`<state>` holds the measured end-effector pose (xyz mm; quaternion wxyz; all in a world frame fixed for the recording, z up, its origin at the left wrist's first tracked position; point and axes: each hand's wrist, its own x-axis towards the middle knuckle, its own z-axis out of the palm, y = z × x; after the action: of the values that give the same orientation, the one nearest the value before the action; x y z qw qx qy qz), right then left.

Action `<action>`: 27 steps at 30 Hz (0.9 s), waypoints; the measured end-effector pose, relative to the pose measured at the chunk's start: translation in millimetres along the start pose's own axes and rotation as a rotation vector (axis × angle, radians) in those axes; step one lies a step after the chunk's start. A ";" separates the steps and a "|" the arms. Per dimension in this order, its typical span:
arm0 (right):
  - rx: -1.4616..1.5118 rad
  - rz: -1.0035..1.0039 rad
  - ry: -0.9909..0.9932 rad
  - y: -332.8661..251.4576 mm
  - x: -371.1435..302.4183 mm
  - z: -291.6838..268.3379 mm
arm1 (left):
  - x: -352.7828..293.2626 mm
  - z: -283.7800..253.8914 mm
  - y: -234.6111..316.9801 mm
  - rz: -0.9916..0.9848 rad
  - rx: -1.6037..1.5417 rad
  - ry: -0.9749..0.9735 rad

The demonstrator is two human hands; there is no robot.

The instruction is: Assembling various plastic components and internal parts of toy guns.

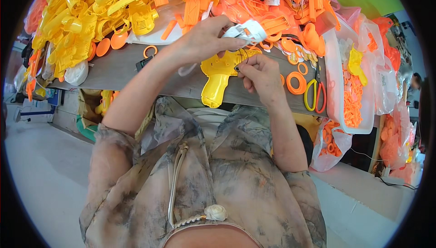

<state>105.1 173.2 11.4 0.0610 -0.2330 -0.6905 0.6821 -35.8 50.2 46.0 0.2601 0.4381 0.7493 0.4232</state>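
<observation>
A white plastic part [245, 32] is gripped between the thumb and fingers of my left hand [210, 38], above the bench. Below it lies a yellow pistol-shaped shell half [215, 84], its handle pointing toward me over the bench edge. My right hand [263, 75] is closed in a pinch at the shell's right side, on a small dark piece [237, 68]. A thin dark wire [245, 59] runs up from there toward the white part. My fingers partly cover the small piece, so its exact kind is unclear.
Yellow shells [72, 25] are heaped at the left, orange parts [193, 5] at the back. Scissors [315, 91] with yellow and red handles and orange rings [296, 83] lie right of the shell. Beyond stands a white tub [338, 112] of small orange pieces.
</observation>
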 end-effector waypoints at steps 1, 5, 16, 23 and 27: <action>-0.028 -0.025 0.053 4.1 -2.3 2.7 | -4.8 5.5 -3.5 -0.092 -0.135 0.040; -0.088 -0.060 0.182 21.5 -4.6 12.8 | -16.4 31.8 -22.1 -0.152 -0.364 0.196; -0.165 -0.305 0.442 40.8 -8.7 26.7 | -20.8 50.1 -27.9 -0.144 -0.334 0.348; -0.379 -0.477 0.504 49.1 -6.9 27.9 | -20.3 58.6 -34.9 -0.093 -0.280 0.405; -0.670 -0.652 0.569 45.0 -6.7 29.0 | -19.6 63.8 -33.7 -0.049 -0.294 0.421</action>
<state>110.1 142.3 -32.5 0.3760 -0.1887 -0.8626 0.2808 7.5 50.2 -15.0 0.1692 0.2796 0.7277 0.6030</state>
